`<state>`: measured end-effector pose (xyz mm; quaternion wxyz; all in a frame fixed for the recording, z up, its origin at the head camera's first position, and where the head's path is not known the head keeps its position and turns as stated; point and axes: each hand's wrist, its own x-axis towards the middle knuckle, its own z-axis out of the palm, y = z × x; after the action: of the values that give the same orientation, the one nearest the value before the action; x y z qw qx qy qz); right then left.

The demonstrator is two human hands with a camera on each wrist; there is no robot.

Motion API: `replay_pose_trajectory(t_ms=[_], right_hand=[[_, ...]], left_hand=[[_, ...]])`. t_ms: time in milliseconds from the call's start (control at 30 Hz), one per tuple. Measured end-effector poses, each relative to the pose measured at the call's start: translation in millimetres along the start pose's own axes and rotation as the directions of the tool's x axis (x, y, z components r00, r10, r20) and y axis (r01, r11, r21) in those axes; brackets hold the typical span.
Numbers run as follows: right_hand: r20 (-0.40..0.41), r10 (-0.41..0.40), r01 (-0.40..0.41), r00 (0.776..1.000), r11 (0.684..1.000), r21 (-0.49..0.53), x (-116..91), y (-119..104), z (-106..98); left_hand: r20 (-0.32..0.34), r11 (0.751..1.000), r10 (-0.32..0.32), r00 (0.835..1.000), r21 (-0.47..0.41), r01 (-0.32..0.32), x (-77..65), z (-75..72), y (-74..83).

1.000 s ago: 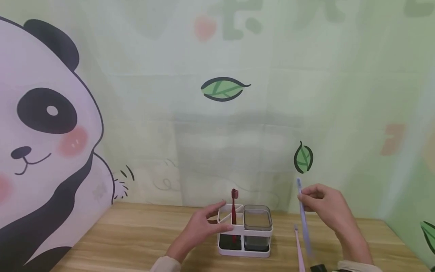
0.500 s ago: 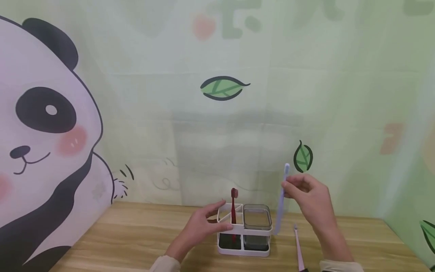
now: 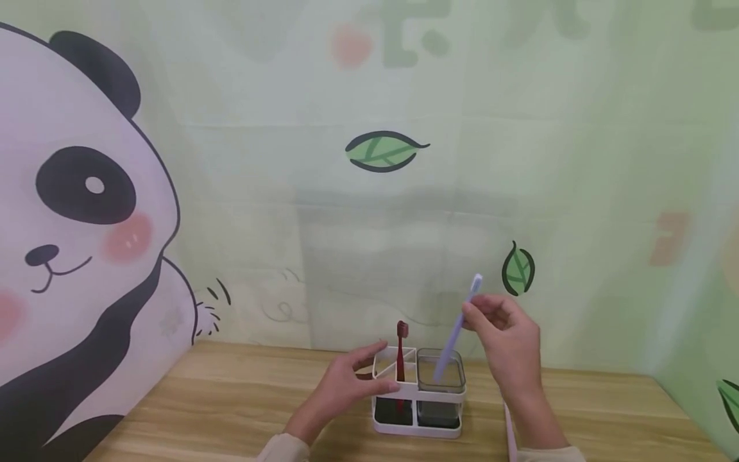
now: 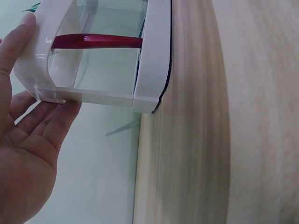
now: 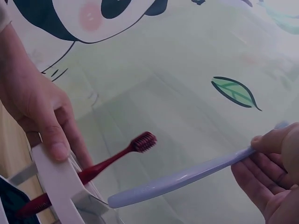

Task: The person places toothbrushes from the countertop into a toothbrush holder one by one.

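Purple brush (image 3: 452,340) slants at the cup (image 3: 439,409), pinched by the right hand (image 3: 510,340); the left hand (image 3: 339,387) grips the holder (image 3: 416,432), thumb and fingers apart.

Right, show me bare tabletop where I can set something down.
Free: the tabletop between the left hand and panda print, and right of the right hand to the side backdrop. Crowded: around the rack, with the red toothbrush, lavender toothbrush and pink handle near.
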<state>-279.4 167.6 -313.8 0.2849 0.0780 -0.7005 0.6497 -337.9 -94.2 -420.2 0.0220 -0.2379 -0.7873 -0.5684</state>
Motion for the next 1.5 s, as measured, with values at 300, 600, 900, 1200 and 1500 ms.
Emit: replay_pose_trajectory(t_ms=[300, 600, 900, 1200, 1500], right_hand=[[-0.075, -0.076, 0.075, 0.994, 0.997, -0.017, -7.4, 4.7, 17.2], [-0.057, -0.093, 0.094, 0.994, 0.995, 0.014, -14.8, 13.3, 37.5], [-0.003, -0.032, 0.032, 0.999, 0.999, -0.041, -15.2, 20.9, 44.6], [0.093, 0.034, -0.024, 0.995, 0.994, -0.107, -14.1, 34.6, 50.1], [0.188, 0.076, -0.037, 0.979, 0.979, -0.201, -13.3, 42.1, 52.6]], left_hand=[[0.005, 1.000, -0.003, 1.000, 0.024, 0.002, -0.8, 1.6, 0.9], [0.007, 1.000, 0.008, 1.000, 0.014, -0.008, -1.2, 1.7, -0.6], [0.003, 1.000, -0.007, 1.000, 0.019, 0.007, 0.1, 2.1, 1.6], [0.011, 1.000, 0.009, 1.000, 0.009, -0.009, -0.6, 1.6, 3.7], [0.008, 1.000, 0.010, 1.000, 0.024, -0.010, 1.0, 0.8, 3.6]])
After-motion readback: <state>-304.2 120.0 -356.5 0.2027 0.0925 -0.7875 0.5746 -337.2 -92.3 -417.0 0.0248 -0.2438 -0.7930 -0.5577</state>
